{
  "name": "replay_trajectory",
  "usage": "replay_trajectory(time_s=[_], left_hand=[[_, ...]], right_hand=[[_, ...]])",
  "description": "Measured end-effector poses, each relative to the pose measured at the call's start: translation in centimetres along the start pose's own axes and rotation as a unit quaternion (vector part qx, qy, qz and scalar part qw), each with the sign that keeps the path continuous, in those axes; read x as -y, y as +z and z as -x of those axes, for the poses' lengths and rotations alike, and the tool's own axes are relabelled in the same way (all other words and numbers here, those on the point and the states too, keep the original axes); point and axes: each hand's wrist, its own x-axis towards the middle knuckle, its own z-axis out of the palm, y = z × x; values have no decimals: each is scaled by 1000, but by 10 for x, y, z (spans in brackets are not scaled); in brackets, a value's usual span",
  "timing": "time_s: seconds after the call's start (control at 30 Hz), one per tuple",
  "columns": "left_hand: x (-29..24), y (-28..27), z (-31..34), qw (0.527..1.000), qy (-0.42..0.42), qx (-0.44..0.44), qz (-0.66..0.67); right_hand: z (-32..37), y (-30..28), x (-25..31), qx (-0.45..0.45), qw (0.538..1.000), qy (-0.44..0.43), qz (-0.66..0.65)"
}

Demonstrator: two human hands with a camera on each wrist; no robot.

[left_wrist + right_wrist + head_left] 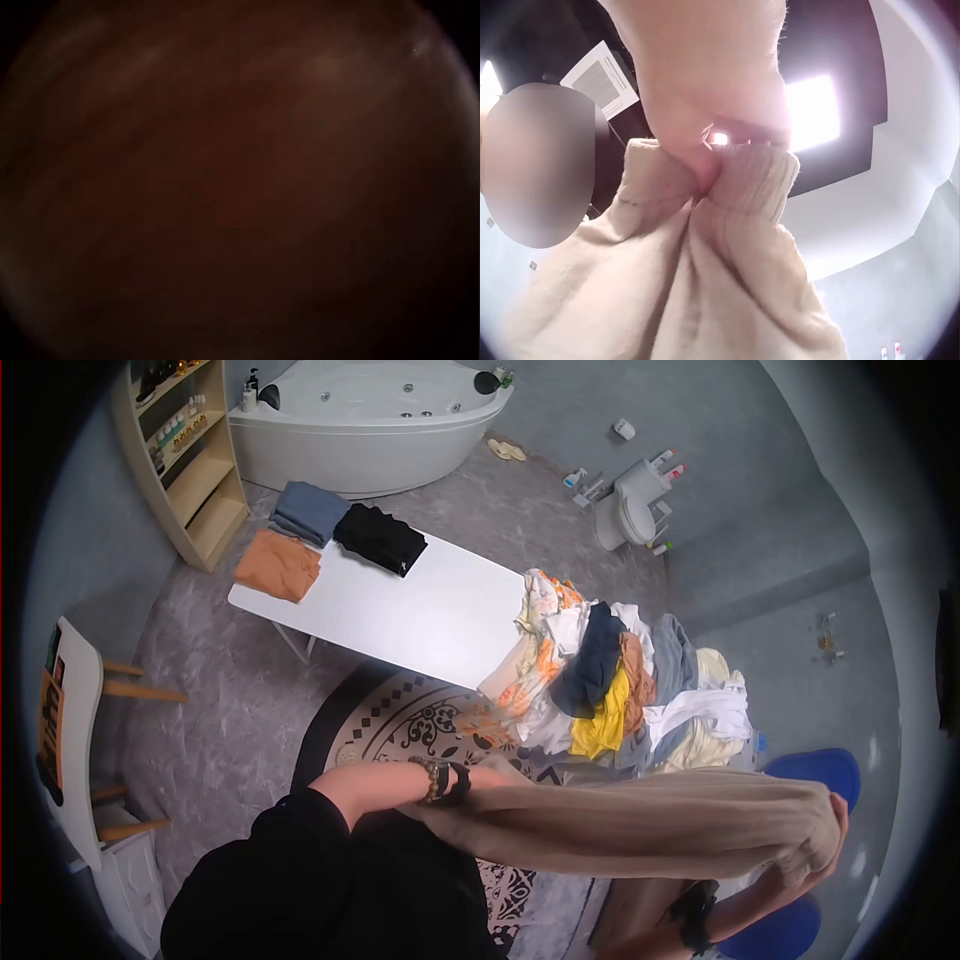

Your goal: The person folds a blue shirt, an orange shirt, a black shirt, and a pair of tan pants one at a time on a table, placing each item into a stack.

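Observation:
A beige garment (640, 825) with a gathered waistband stretches between the two hands in the head view. My right hand (838, 835) grips its far right end. In the right wrist view the fingers of my right hand (712, 127) pinch the waistband of the garment (705, 270), which hangs in folds. My left hand (490, 772), beyond a beaded bracelet, meets the garment's left end; fabric hides its fingers. The left wrist view is too dark and blurred to show that hand.
A white table (430, 610) carries folded orange (277, 565), blue (308, 512) and black (382, 540) clothes at its far left. A loose clothes heap (600, 670) covers its right end. Blue seats (820, 772) stand at right, a shelf (195, 480) at upper left.

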Motion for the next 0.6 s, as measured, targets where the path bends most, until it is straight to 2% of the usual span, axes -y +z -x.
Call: replay_trajectory(time_s=[0.03,0.07,0.1,0.13,0.17,0.27,0.3,0.37,0.4,0.43,0.47,0.5,0.6], left_hand=[[38,-12,-12,999,3,-8,-35],[67,-13,-10,999,-5,-5,-33],[92,-12,-3,999,-12,-7,51],[100,-9,3,991,-17,-11,134],[103,-11,5,991,-22,-11,134],[122,-4,33,992,-20,-17,127],[121,-4,38,992,-17,-18,125],[130,-3,62,992,-14,-23,123],[117,9,33,992,-11,-27,123],[125,-6,81,992,-7,-31,122],[124,-7,94,992,-3,-38,123],[116,-8,97,991,3,-46,122],[93,-16,118,990,20,-72,117]], right_hand=[[-3,1,-5,-49,999,-10,17],[-8,5,-11,-68,997,20,16],[-11,6,-25,-59,998,-1,37],[-14,9,-44,-76,996,55,-15],[-17,13,-64,-93,987,109,-69],[-20,32,-139,-107,967,149,-176],[-20,48,-146,-91,976,139,-140],[-8,79,-165,-54,977,177,-106],[-2,98,-163,-23,980,173,-99],[5,115,-162,8,981,168,-94],[13,127,-171,28,979,169,-111],[19,143,-159,42,976,178,-122],[31,171,-121,160,962,168,-146]])
